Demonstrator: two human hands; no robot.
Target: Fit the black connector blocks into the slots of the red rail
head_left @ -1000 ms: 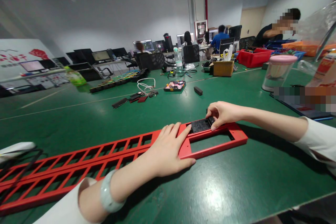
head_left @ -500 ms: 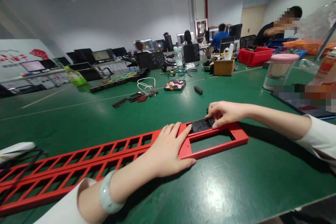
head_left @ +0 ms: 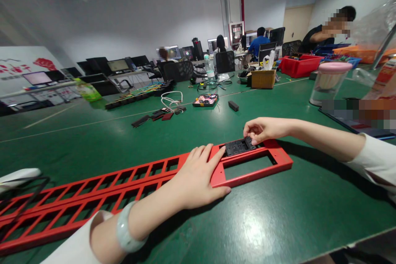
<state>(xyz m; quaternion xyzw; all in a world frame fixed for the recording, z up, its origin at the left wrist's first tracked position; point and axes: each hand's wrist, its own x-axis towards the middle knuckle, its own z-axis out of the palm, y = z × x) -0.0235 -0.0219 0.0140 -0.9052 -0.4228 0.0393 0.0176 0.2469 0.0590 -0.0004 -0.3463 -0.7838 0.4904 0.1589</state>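
Observation:
A long red slotted frame lies across the green table, with two rows of openings. My left hand lies flat on it, fingers spread and thumb over its near edge. Several black plastic blocks sit side by side in the far opening at the frame's right end. At the right of that row, my right hand pinches one small black plastic block, which stands tilted against the others. Its far side is hidden behind my fingers.
On the table lie a black bar, a small tray of parts, dark flat pieces and a white cable. A pink-lidded jar stands right, near a red bin. A person sits beyond.
My right hand has shifted slightly up and away, and the block in its fingers now shows more of itself, tilted. My left hand keeps its place on the frame.

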